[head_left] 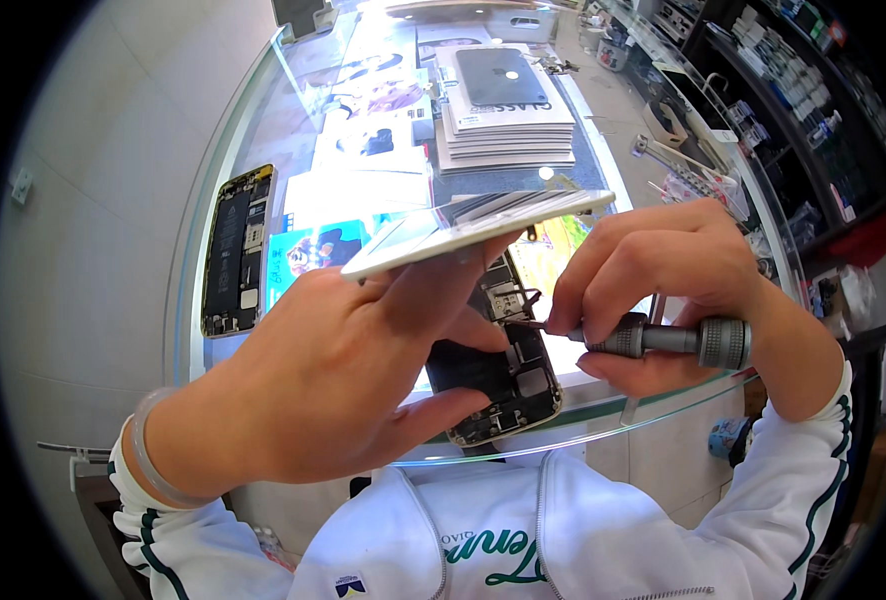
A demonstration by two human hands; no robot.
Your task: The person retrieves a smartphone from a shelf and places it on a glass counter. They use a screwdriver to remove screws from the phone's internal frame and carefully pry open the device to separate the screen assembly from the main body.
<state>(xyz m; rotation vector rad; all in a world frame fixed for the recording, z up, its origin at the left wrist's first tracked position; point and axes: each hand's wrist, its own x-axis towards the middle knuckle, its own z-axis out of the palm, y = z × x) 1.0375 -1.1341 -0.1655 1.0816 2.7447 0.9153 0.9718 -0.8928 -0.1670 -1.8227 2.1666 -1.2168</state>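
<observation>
An opened smartphone body [533,383] lies tilted near the front edge of the glass counter, its battery and boards exposed. Its white-edged screen panel [483,225] is raised above it, held by my left hand [313,360]. The thumb and a finger of that hand also rest on the phone body. In my right hand [663,250] is a screwdriver [723,343] with a grey knurled handle. Its thin shaft points left to the middle of the phone, beside a small dark looped strip [531,300]. My fingers partly hide the shaft, and the exact tip contact is unclear.
Another opened phone [231,255] lies at the counter's left edge. Farther back, a grey-backed device [503,77] tops a stack of white boxes [508,150]. Printed packages [308,250] lie beneath the raised panel. Tools and parts crowd the right side, beside dark shelves [793,90].
</observation>
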